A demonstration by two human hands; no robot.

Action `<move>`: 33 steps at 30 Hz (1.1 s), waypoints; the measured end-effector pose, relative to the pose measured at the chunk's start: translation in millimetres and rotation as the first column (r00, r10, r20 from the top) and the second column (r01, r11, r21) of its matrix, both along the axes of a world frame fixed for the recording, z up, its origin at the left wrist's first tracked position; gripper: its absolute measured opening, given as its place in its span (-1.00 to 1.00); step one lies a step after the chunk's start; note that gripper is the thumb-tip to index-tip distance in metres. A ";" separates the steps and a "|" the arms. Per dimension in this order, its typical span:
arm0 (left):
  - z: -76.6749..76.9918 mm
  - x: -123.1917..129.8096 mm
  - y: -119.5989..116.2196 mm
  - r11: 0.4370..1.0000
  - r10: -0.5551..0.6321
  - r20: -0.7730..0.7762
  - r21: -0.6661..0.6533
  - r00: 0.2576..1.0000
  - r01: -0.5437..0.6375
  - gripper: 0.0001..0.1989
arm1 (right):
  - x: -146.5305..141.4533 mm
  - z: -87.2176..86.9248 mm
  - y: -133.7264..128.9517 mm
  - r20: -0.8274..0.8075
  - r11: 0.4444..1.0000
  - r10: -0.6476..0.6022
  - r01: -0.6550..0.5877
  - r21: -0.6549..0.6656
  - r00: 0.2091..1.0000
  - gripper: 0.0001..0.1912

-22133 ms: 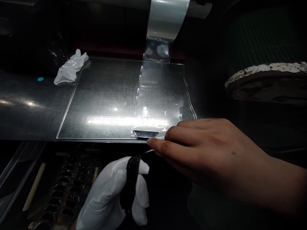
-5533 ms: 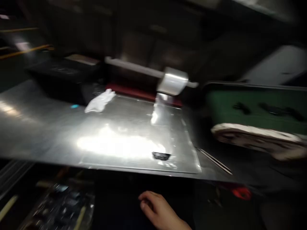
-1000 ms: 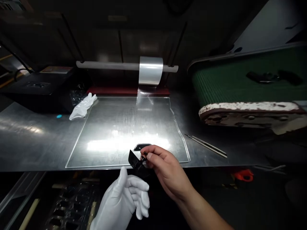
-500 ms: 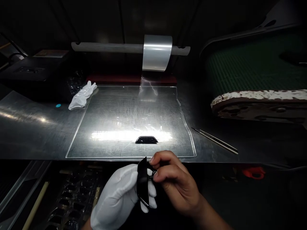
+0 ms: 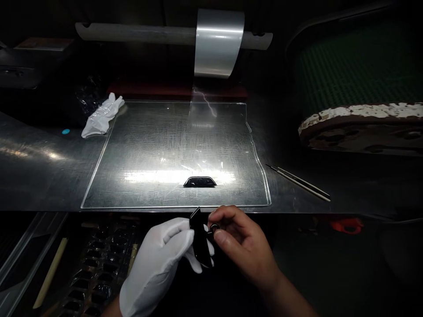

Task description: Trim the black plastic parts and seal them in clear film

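My left hand [image 5: 161, 259], in a white glove, grips a glossy black piece [image 5: 200, 242] held nearly upright below the table's front edge. My bare right hand [image 5: 244, 242] pinches a small dark part with a ring-like end [image 5: 214, 227] at the right side of that piece. Whether this small part is joined to the black piece cannot be made out. A second black piece [image 5: 200, 182], shaped like a trapezoid, lies on the clear sheet [image 5: 148, 141] just beyond my hands.
A roll of clear film [image 5: 218, 44] hangs on a bar at the back. A white glove [image 5: 103, 115] lies at the left, tweezers [image 5: 299, 182] at the right. The green belt [image 5: 360, 66] stands far right. Trays of black pieces [image 5: 95, 268] sit below left.
The view has tilted and shifted, so the table sits higher in the picture. The held black piece has turned slightly in my left hand, and my right fingers have shifted around the small part.
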State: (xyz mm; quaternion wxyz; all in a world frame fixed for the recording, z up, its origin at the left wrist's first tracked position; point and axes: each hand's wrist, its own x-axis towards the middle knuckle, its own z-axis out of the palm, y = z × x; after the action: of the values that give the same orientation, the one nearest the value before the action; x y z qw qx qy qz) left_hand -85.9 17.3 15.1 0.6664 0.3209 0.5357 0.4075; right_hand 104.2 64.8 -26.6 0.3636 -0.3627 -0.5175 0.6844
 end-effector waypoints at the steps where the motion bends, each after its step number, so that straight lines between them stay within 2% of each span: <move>1: -0.1 0.6 -0.3 1.000 -0.002 -0.019 -0.005 1.000 0.002 -0.69 | -0.7 -0.3 -0.3 0.019 1.000 -0.004 0.004 -0.028 1.000 -0.88; 3: -0.2 3.3 -0.7 0.998 0.015 -0.059 -0.057 0.998 -0.019 -0.74 | -2.1 -0.2 -1.1 0.034 0.998 -0.013 0.015 -0.063 0.999 -0.90; 6: -0.3 9.4 -1.0 0.975 0.104 -0.125 -0.184 0.987 -0.126 -0.87 | -4.5 0.3 -2.3 0.036 0.995 -0.009 0.012 -0.098 0.999 -0.88; 8: -0.7 12.2 -1.3 0.958 0.157 -0.145 -0.219 0.977 -0.187 -0.81 | -6.4 0.3 -2.7 0.039 0.990 -0.012 0.017 -0.142 0.999 -0.87; 10: -1.5 12.5 -2.1 0.963 0.174 -0.072 -0.198 0.982 -0.185 -0.69 | -8.3 -0.1 -2.8 0.016 0.980 -0.027 0.029 -0.199 1.000 -0.85; 13: -2.5 9.5 -4.4 0.974 0.168 0.186 -0.185 0.968 -0.133 -0.31 | -10.1 -1.1 -3.0 -0.044 0.956 -0.039 0.024 -0.291 0.998 -0.81; 15: -2.6 7.1 -6.0 0.974 0.166 0.300 -0.199 0.939 -0.109 -0.12 | -10.7 -1.4 -3.6 -0.085 0.945 -0.044 0.014 -0.326 0.995 -0.80; 18: -2.6 4.9 -8.0 0.972 0.168 0.311 -0.209 0.935 -0.106 -0.08 | -11.1 -0.8 -5.0 -0.112 0.955 -0.051 0.015 -0.298 0.992 -0.81; 23: -3.5 4.8 -9.3 0.975 0.174 0.316 -0.190 0.933 -0.118 -0.22 | -11.8 1.3 -6.8 -0.098 0.968 -0.055 0.029 -0.249 0.994 -0.85; 25: -2.0 4.8 -8.7 0.978 0.140 0.200 -0.180 0.970 -0.104 -0.48 | -11.5 0.7 -7.4 -0.101 0.971 -0.045 0.020 -0.237 0.994 -0.86; 27: -0.1 4.1 -8.0 0.977 0.090 -0.009 -0.195 0.996 -0.090 -0.78 | -10.2 -0.6 -6.9 -0.071 0.976 -0.026 0.010 -0.217 0.997 -0.85; 29: -0.5 2.2 -8.3 0.981 0.033 -0.246 -0.177 0.969 -0.078 -0.91 | -7.7 -1.6 -4.7 -0.001 0.984 0.005 -0.005 -0.177 1.000 -0.82; 31: -5.8 -0.7 -10.6 1.000 0.006 -0.463 -0.008 0.886 -0.012 -0.91 | -4.4 -1.5 -0.8 0.077 0.989 0.056 -0.044 -0.143 0.995 -0.82; 32: -10.1 -2.4 -12.5 0.988 0.027 -0.543 0.142 0.839 0.060 -0.89 | -2.9 -1.0 1.3 0.101 0.986 0.086 -0.071 -0.148 0.991 -0.81; 33: -15.2 -4.0 -14.7 0.940 0.066 -0.595 0.306 0.801 0.150 -0.82 | -1.5 -0.3 3.2 0.109 0.981 0.118 -0.098 -0.169 0.987 -0.80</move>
State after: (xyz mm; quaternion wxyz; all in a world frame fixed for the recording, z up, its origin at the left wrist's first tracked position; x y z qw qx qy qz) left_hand -90.0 2.6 -0.1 0.4073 0.5542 0.6325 0.3562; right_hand 102.7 68.0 -26.9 0.2636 -0.4025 -0.4996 0.7204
